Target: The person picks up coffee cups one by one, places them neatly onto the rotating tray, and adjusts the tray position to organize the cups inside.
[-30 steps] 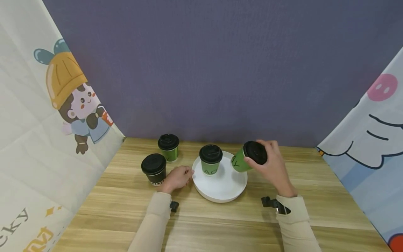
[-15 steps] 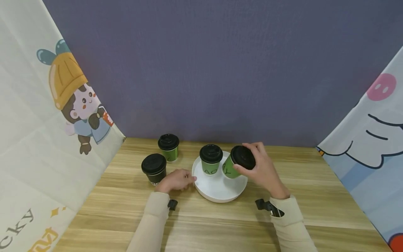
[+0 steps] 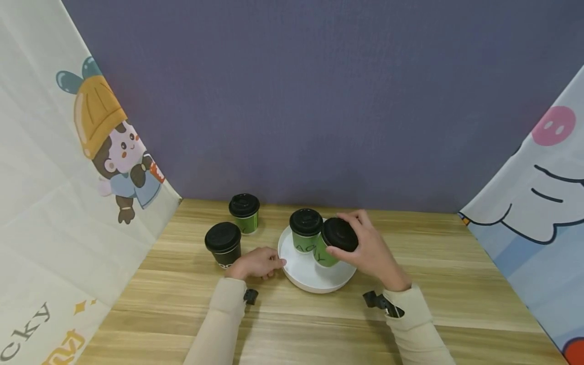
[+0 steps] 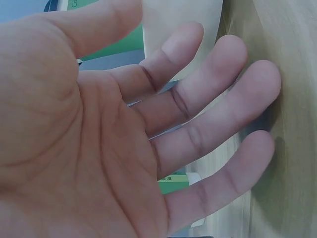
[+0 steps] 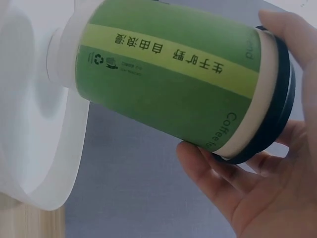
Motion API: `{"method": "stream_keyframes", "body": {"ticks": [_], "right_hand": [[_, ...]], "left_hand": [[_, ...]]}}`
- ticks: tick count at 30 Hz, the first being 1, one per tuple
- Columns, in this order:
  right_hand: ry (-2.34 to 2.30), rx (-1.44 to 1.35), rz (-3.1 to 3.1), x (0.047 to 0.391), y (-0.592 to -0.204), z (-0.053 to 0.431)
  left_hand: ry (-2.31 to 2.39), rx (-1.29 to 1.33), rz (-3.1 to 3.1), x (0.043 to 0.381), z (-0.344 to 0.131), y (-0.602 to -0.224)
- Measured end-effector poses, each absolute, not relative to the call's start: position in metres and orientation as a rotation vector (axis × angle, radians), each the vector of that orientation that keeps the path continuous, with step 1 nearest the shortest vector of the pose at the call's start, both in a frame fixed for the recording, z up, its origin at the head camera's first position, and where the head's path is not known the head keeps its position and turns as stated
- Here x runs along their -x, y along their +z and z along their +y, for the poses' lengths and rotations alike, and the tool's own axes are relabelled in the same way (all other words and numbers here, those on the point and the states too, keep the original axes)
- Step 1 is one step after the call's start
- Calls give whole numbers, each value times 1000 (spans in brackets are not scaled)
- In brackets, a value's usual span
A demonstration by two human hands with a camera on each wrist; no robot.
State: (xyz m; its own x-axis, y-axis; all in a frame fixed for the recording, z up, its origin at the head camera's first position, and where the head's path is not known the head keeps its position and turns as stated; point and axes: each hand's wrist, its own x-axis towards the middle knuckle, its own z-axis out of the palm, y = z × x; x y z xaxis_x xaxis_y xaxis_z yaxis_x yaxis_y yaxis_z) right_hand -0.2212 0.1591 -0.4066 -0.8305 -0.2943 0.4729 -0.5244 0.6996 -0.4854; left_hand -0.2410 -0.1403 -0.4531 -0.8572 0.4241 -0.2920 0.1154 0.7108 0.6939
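My right hand grips a green paper coffee cup by its black lid, thumb on one side and fingers on the other. The cup leans a little, its base close over the round white plate. In the right wrist view the cup shows a yellow-green printed band. Behind and left of it, another green cup stands upright on the plate. At the plate's left rim, my left hand holds the edge with thumb and index finger; the other fingers hang relaxed outside.
Left of the plate stand a black-lidded dark cup, close to my left hand, and a smaller green cup farther back. A purple-grey partition closes off the back of the wooden table. Printed cloths hang at both sides.
My right hand has carried its cup leftward and down over the plate, beside the standing cup. My left hand has shifted slightly right, onto the plate's rim.
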Motion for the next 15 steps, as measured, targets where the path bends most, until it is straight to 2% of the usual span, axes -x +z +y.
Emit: {"method": "stream_keyframes", "body": {"ticks": [15], "right_hand": [[803,-706,-2654,218,-413,143]], "left_hand": [[986,-409,2525,246,-142,-457]]}}
